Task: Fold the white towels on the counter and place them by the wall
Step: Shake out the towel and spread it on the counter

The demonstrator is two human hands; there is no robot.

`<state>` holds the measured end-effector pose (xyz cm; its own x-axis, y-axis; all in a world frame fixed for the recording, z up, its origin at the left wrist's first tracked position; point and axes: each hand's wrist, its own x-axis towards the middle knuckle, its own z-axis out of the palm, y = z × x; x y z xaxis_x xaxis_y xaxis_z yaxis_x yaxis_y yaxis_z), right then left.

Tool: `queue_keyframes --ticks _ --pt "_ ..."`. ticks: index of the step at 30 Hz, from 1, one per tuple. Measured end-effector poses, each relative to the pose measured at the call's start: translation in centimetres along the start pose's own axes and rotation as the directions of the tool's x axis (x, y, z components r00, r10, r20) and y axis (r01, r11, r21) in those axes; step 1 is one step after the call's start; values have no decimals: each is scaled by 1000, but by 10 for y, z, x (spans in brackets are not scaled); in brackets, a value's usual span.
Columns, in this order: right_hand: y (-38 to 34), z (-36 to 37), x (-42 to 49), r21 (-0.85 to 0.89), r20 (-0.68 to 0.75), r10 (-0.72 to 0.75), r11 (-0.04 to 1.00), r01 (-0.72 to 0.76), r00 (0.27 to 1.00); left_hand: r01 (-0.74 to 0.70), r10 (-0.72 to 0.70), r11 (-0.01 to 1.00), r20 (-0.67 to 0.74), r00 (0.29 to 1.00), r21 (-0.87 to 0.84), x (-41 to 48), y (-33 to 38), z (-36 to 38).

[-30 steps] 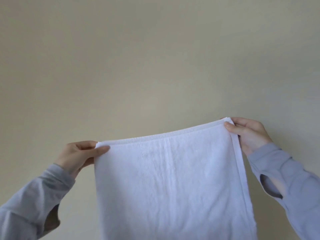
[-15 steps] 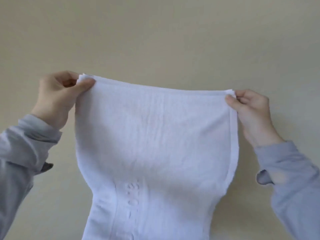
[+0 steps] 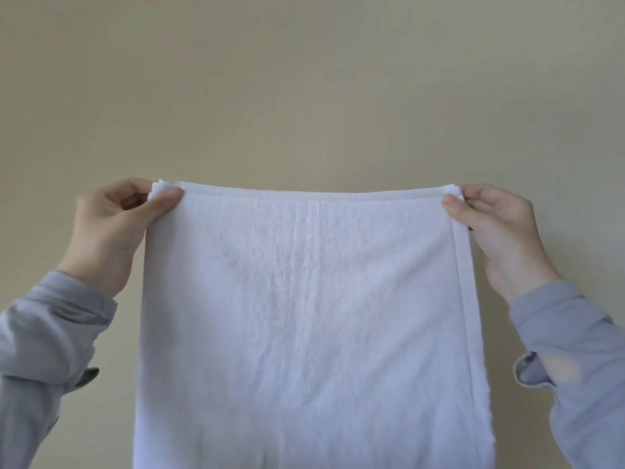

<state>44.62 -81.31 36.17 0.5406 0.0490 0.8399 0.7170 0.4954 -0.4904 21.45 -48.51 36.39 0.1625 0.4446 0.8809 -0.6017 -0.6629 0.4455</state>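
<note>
Towel hem level between hands

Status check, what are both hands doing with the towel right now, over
Left hand pinches towel's top left corner; right hand pinches top right. White towel hangs flat before the beige wall, top hem level. Counter out of view. Nothing in the way.

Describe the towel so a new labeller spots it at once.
A plain beige wall fills the view. Before it, the left hand and right hand each pinch a top corner of the towel hanging between them. It is the only white thing: a flat terry sheet with a stitched hem along its top edge.
</note>
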Motion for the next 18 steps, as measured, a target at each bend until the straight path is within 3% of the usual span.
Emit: queue_keyframes --ticks 11,18 --pt "26 -36 -24 -92 -114 46 994 -57 992 -18 27 998 145 989 -58 -8 -19 17" --pt "31 -106 -10 -124 -121 41 991 -56 992 -23 26 999 88 996 -30 -57 -1 84"
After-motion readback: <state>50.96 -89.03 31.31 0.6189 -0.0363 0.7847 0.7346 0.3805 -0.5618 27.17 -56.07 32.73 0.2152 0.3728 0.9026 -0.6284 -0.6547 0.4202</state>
